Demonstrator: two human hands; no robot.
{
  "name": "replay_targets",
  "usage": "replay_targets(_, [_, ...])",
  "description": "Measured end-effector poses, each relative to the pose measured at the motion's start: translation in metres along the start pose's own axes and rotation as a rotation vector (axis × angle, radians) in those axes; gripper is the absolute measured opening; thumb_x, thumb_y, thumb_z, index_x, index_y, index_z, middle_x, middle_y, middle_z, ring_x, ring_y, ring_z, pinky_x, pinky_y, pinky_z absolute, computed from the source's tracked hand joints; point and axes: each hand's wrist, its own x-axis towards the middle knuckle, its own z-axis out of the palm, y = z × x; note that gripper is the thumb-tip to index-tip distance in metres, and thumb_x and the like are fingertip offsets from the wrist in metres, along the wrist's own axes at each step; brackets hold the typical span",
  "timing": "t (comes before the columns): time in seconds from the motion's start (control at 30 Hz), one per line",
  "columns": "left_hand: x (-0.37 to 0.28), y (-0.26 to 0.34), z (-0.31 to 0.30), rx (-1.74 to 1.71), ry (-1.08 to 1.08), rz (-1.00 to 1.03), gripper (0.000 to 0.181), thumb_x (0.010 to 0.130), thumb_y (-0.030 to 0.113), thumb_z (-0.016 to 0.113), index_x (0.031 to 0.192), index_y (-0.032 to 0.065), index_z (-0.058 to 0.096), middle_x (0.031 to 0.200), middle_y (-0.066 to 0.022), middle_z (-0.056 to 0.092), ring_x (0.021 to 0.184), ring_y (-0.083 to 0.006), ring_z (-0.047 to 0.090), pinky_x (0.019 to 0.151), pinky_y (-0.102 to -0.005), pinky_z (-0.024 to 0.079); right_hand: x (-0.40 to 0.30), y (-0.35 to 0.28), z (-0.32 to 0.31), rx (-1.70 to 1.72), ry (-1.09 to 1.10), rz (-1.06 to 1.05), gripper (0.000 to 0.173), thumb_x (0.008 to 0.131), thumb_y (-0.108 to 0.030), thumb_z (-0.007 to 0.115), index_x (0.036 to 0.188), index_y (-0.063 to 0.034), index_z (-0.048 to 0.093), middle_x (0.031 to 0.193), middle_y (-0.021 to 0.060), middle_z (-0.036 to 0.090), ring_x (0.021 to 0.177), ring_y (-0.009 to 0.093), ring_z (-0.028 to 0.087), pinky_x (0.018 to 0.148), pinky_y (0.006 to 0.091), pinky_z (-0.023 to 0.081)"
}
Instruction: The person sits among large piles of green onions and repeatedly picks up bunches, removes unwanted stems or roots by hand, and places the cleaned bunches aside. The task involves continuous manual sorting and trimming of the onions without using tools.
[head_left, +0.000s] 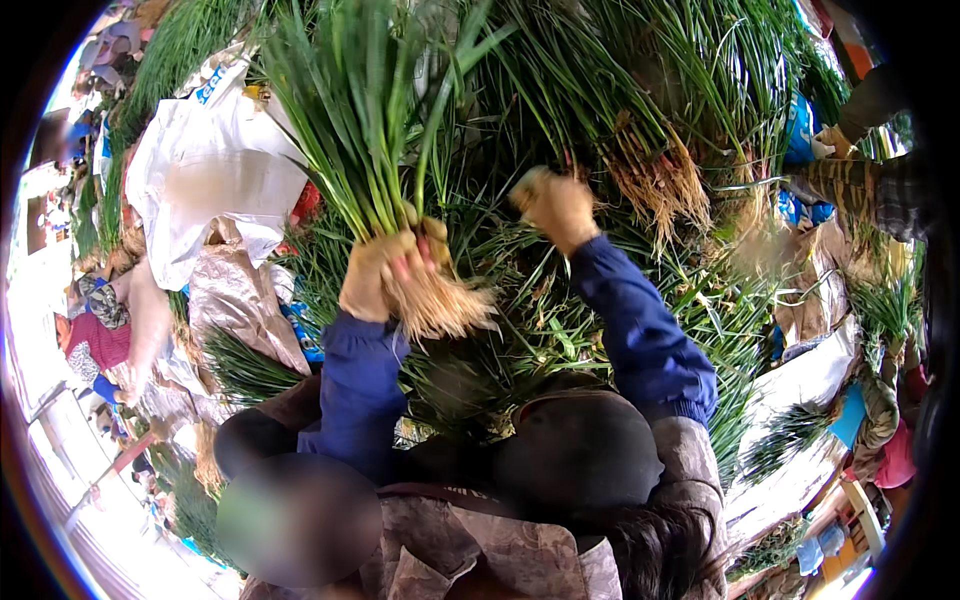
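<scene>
My left hand (369, 279) is closed around a bunch of young allium plants (375, 199), perhaps green garlic. Their long green leaves fan up and away from me. Reddish stem bases and pale stringy roots (442, 304) stick out beside my fingers. My right hand (556, 208) is blurred and bent like a loose fist over the pile. Beside it, a reddish stem base shows just beyond the knuckles. Whether its fingers hold a stem is hidden. More uprooted plants (600, 97) lie past it, their roots (664, 187) towards me.
Loose leaves and trimmings (540, 307) cover the ground before me. A white sack (217, 165) stands at left, above a brownish woven sack (232, 300). At right, another person's arm in a camouflage sleeve (832, 184) reaches in. A white sheet (802, 397) holds more greens.
</scene>
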Motion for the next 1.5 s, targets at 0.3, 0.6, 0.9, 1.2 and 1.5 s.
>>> replay_targets(0.3, [0.026,-0.047,-0.080,-0.543,-0.057,-0.287,0.033,0.083,0.012,0.064,0.111,-0.0046,0.059,0.087,-0.0046,0.064,0.076,-0.0172,0.060,0.076,-0.0331,0.053,-0.008,0.020,-0.018,0.548,0.123,-0.084,0.030,0.091,-0.033,0.062,0.096,-0.0037,0.066,0.075,0.0146,0.067,0.068,0.030,0.067,0.059,0.0415,0.052])
replay_targets(0.6, [0.006,-0.072,0.008,-0.325,-0.100,-0.222,0.021,0.081,0.003,0.060,0.101,0.0003,0.060,0.100,-0.0165,0.066,0.075,-0.0217,0.064,0.078,-0.0347,0.054,-0.092,-0.030,0.000,0.306,-0.258,-0.278,0.054,0.095,-0.058,0.041,0.119,-0.0148,0.062,0.080,0.0196,0.065,0.074,0.040,0.063,0.065,0.0470,0.050])
replay_targets(0.9, [-0.028,-0.068,-0.006,-0.253,-0.004,-0.339,0.027,0.077,0.010,0.064,0.102,0.0028,0.059,0.094,-0.0131,0.063,0.085,-0.0269,0.063,0.082,-0.0442,0.052,-0.065,-0.064,-0.011,1.427,-0.501,-0.216,0.058,0.093,-0.034,0.061,0.139,-0.0075,0.038,0.084,0.0026,0.063,0.068,0.010,0.058,0.058,0.0207,0.046])
replay_targets(1.2, [-0.038,-0.066,0.021,-0.350,-0.016,-0.377,0.021,0.077,0.015,0.063,0.095,0.0096,0.053,0.081,-0.0018,0.047,0.071,-0.0173,0.049,0.073,-0.0358,0.045,-0.048,-0.045,0.038,0.112,0.405,-0.239,0.035,0.093,-0.039,0.055,0.073,-0.0113,0.064,0.057,0.0127,0.058,0.051,0.032,0.059,0.048,0.0416,0.046])
replay_targets(1.5, [-0.030,-0.022,0.023,-0.458,-0.214,-0.362,0.023,0.076,0.013,0.060,0.096,0.0122,0.051,0.085,-0.0036,0.047,0.072,-0.0183,0.046,0.069,-0.0347,0.041,-0.075,-0.039,-0.031,1.106,-0.037,0.076,0.035,0.100,-0.032,0.050,0.123,-0.0068,0.058,0.075,0.0055,0.067,0.058,0.015,0.061,0.059,0.0298,0.053])
